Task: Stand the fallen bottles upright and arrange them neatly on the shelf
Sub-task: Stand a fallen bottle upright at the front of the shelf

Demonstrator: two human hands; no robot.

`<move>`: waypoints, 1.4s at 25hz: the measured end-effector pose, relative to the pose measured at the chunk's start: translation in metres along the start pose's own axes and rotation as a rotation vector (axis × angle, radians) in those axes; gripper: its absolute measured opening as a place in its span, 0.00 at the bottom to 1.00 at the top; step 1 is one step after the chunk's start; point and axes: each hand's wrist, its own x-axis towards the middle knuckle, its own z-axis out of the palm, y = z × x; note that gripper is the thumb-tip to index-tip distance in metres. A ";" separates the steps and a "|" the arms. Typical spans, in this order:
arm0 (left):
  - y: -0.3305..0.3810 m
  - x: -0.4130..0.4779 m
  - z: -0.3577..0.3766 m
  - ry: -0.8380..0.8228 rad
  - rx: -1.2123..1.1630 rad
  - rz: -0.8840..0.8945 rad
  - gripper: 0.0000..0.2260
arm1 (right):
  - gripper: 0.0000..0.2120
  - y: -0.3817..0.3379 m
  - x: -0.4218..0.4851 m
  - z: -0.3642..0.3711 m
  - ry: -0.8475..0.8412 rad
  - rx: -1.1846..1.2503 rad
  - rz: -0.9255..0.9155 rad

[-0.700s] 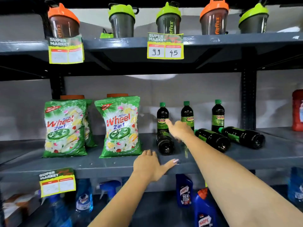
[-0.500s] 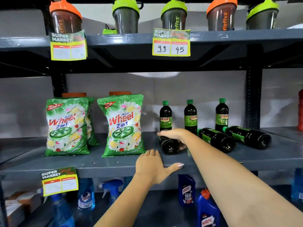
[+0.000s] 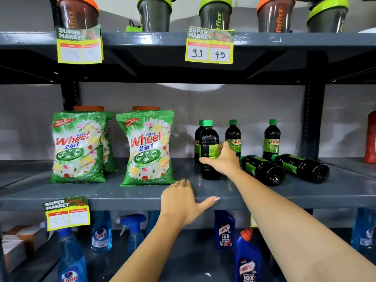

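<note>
Two fallen bottles lie right of the upright bottles, detergent bags further left

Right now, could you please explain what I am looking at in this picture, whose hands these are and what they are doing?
There is no machine here: a camera worn on a person's head looks forward and down at their two bare hands and a grey shop shelf. The right hand grips a dark bottle with a green cap, now standing upright near the shelf's front. The left hand holds nothing and rests flat on the shelf edge. Three more bottles stand behind; the middle one is partly hidden by the hand. Two fallen bottles lie on their sides to the right. Two green detergent bags stand to the left.
</note>
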 end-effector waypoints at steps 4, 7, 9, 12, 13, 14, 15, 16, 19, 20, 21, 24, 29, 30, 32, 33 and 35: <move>0.001 0.000 -0.001 0.012 -0.008 0.008 0.45 | 0.37 0.018 -0.013 0.014 0.067 0.091 -0.028; 0.002 -0.001 -0.002 0.015 -0.009 0.006 0.45 | 0.40 0.019 -0.006 0.016 -0.009 0.195 -0.012; 0.003 -0.001 -0.002 0.028 -0.015 0.004 0.44 | 0.40 0.021 0.000 0.012 -0.149 0.371 0.005; 0.003 -0.001 -0.001 0.050 -0.023 0.001 0.43 | 0.35 0.025 -0.002 0.011 -0.182 0.377 0.019; 0.002 -0.001 0.000 0.056 -0.026 0.001 0.44 | 0.37 0.025 -0.004 0.013 -0.132 0.308 0.018; 0.002 -0.001 0.000 0.059 -0.026 0.002 0.45 | 0.40 0.025 -0.005 0.016 -0.079 0.229 0.012; 0.002 -0.001 0.001 0.061 -0.026 0.005 0.45 | 0.43 0.023 -0.005 0.019 -0.047 0.166 0.008; 0.002 -0.002 0.001 0.065 -0.029 0.006 0.45 | 0.45 0.022 -0.004 0.021 -0.052 0.148 0.006; 0.003 -0.001 0.000 0.074 -0.031 0.009 0.45 | 0.37 0.023 0.001 0.013 -0.225 0.365 0.049; 0.003 -0.001 0.001 0.076 -0.027 0.010 0.46 | 0.32 0.025 0.001 0.009 -0.281 0.442 0.065; 0.003 -0.001 0.001 0.078 -0.027 0.010 0.46 | 0.29 0.026 -0.001 0.007 -0.298 0.473 0.063; 0.003 -0.001 0.001 0.084 -0.033 0.011 0.46 | 0.33 0.026 -0.005 0.011 -0.163 0.401 0.019; 0.003 -0.003 -0.001 0.075 -0.027 0.008 0.42 | 0.36 0.021 0.002 0.006 -0.308 0.357 0.021; 0.002 -0.003 -0.001 0.075 -0.025 0.007 0.41 | 0.33 0.022 0.002 0.002 -0.360 0.396 0.032; 0.003 -0.002 -0.001 0.076 -0.030 0.008 0.41 | 0.33 0.025 0.000 -0.001 -0.323 0.408 0.041; 0.003 -0.002 -0.001 0.076 -0.035 0.010 0.41 | 0.36 0.026 -0.001 0.001 -0.254 0.374 0.041; 0.002 -0.002 -0.001 0.073 -0.039 0.018 0.41 | 0.38 0.025 -0.004 0.010 -0.120 0.276 0.037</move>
